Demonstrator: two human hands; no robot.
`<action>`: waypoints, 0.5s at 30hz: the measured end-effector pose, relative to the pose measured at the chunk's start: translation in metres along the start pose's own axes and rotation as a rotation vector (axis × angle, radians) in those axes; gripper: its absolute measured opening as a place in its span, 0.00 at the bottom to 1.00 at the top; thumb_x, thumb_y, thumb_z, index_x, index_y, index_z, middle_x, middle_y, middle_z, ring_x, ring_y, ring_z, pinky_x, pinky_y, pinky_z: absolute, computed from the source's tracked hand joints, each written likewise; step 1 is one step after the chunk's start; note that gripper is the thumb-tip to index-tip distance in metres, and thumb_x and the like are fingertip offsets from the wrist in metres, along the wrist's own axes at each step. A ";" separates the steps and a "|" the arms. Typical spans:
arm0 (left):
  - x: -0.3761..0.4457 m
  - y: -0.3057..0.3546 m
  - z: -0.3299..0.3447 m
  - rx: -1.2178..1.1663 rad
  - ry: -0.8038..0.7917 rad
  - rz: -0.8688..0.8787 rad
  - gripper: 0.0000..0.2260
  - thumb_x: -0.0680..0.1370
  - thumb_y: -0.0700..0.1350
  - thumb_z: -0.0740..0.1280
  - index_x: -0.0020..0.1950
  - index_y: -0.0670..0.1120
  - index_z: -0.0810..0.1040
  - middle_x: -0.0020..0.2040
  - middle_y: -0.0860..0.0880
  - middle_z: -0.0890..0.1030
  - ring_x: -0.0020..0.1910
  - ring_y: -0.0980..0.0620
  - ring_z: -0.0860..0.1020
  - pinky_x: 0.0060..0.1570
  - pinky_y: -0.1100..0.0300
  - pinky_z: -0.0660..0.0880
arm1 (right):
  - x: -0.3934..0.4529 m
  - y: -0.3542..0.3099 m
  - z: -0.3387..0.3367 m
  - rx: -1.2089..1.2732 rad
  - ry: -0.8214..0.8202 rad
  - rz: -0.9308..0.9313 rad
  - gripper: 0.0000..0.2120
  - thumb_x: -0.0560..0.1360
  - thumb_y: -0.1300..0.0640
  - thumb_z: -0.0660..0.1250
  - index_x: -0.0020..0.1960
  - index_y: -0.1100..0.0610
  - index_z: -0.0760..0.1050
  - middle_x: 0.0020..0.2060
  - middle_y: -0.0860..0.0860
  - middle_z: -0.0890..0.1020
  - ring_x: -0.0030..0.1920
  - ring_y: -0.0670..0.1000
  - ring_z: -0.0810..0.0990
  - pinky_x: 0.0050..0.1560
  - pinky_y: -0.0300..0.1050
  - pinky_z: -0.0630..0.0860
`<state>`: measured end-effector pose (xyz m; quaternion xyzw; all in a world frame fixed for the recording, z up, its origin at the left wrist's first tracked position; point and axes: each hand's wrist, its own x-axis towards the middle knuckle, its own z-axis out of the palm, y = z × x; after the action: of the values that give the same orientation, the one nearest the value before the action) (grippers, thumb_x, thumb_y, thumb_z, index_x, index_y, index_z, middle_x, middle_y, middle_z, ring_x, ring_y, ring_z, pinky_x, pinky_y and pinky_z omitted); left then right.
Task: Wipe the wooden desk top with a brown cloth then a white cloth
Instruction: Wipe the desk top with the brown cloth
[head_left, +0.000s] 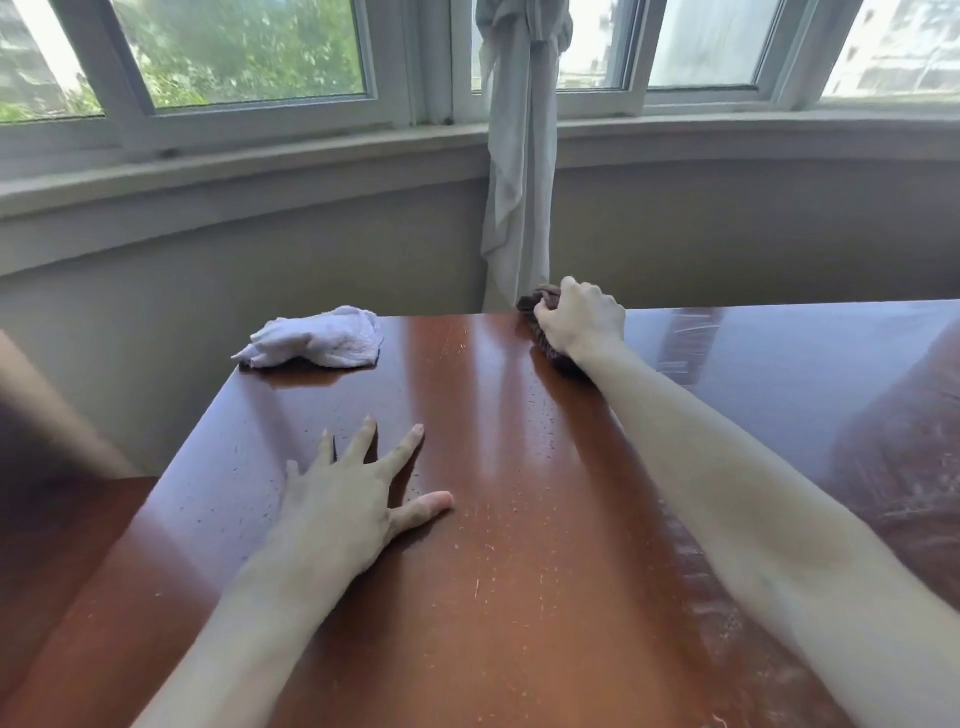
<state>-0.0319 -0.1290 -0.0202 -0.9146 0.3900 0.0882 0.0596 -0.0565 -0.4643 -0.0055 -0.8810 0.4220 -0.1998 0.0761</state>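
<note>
Two cloths are out on the wooden counter (519, 519), and we can place both. Our right hand (582, 319) is curled into a fist around the brown cloth (543, 335) at the counter's far edge, knuckles up, arm stretched out long across the top. What shows of that cloth is a dark bunch that runs from a wad poking out past the fingers, by the far edge, back under the palm toward the wrist; its long axis lies roughly along the line of our forearm, pointing away from us and a little leftward. It touches the wood beneath the hand.

Our left hand (348, 499) lies flat on the counter nearer to us, fingers straight and spread wide, thumb out to the right, holding nothing.

We see the white cloth (317, 340) crumpled near the far left corner, well apart from both hands. Its long axis runs left to right, about parallel with the far edge, and a thin point of it reaches toward the left edge.

Fine pale flecks and scratches speckle the glossy red-brown top, which mirrors the window light in streaks. Behind the counter a knotted grey curtain (519, 156) hangs down in front of the windows (234, 52) and the curved sill (260, 171).
</note>
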 end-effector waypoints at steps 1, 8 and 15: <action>0.000 0.000 0.000 -0.006 0.001 0.001 0.48 0.58 0.79 0.35 0.79 0.69 0.40 0.83 0.52 0.45 0.80 0.37 0.48 0.75 0.37 0.59 | -0.001 -0.001 0.000 -0.001 0.004 -0.002 0.18 0.79 0.45 0.59 0.57 0.58 0.75 0.57 0.60 0.81 0.58 0.65 0.79 0.56 0.54 0.73; 0.000 0.000 -0.008 -0.040 -0.035 0.002 0.46 0.61 0.80 0.41 0.79 0.69 0.42 0.83 0.51 0.46 0.80 0.37 0.49 0.74 0.36 0.59 | -0.082 0.001 -0.022 0.014 0.005 -0.090 0.16 0.80 0.44 0.59 0.54 0.56 0.74 0.55 0.56 0.81 0.57 0.62 0.79 0.50 0.52 0.72; -0.006 -0.001 -0.016 -0.056 -0.060 0.003 0.42 0.68 0.81 0.48 0.79 0.68 0.45 0.83 0.49 0.50 0.80 0.36 0.52 0.72 0.37 0.62 | -0.231 0.001 -0.072 0.012 -0.049 -0.206 0.17 0.81 0.41 0.58 0.56 0.54 0.73 0.52 0.53 0.79 0.54 0.59 0.79 0.47 0.51 0.74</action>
<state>-0.0336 -0.1269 -0.0029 -0.9123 0.3867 0.1267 0.0453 -0.2177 -0.2840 -0.0066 -0.9239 0.3258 -0.1877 0.0708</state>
